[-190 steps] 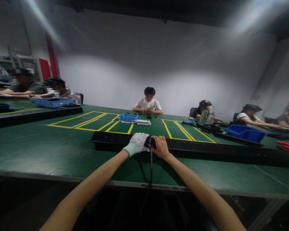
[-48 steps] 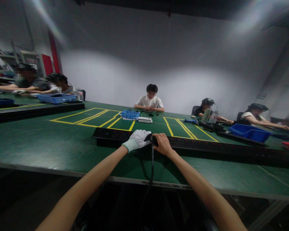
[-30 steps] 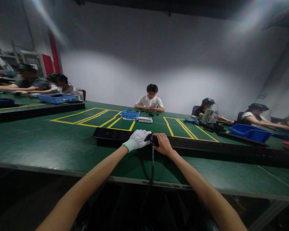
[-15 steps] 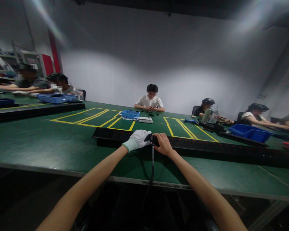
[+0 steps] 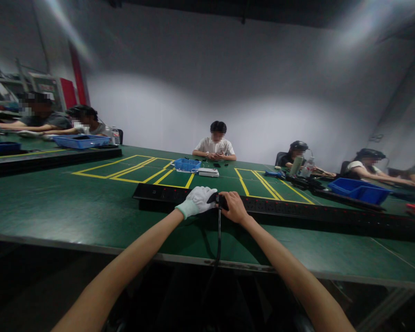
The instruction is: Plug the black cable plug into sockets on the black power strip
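Black plug (image 5: 220,200) is resting at the long black socket bar (image 5: 283,208); whether seated, cannot tell. Gloved left hand (image 5: 199,200) and bare right hand (image 5: 234,206) are pinching it from either side, each grip closing on it. Black cord (image 5: 219,235) is trailing over the near edge of the green desk (image 5: 90,212). Beyond the bar, a blue basket (image 5: 186,164) is standing beside a white block (image 5: 208,172). Opposite, a person in white (image 5: 214,148) is sitting.

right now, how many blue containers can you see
4: a dark blue tray at the left edge, a light blue tray to its right, a small blue basket mid-table, and a blue bin at right. Others may be hidden.
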Motion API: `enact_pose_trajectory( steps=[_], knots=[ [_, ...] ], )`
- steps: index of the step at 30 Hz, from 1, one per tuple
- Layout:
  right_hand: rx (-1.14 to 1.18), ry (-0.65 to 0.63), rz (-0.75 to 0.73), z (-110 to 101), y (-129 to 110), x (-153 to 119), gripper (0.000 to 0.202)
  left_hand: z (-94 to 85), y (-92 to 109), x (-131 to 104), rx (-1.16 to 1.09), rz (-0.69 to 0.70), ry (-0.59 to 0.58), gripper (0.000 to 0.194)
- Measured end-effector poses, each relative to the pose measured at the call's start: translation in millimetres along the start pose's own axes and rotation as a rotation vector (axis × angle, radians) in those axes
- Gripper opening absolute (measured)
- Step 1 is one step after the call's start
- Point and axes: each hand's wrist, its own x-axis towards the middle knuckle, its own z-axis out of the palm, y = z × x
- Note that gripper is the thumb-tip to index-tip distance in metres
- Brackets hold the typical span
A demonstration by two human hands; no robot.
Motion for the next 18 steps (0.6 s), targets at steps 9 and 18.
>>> enact_pose_trajectory(
  steps=[9, 18],
  knots=[
    [0.008, -0.002, 0.002, 0.0, 0.1, 0.0, 0.038, 2.2, -1.3, 0.0, 0.006, 0.007, 0.005, 0.062],
    [0.01, 0.002, 0.008, -0.2, 0.2, 0.0, 0.04, 2.0, -0.8, 0.2, 0.004, 0.001, 0.007, 0.061]
  ],
)
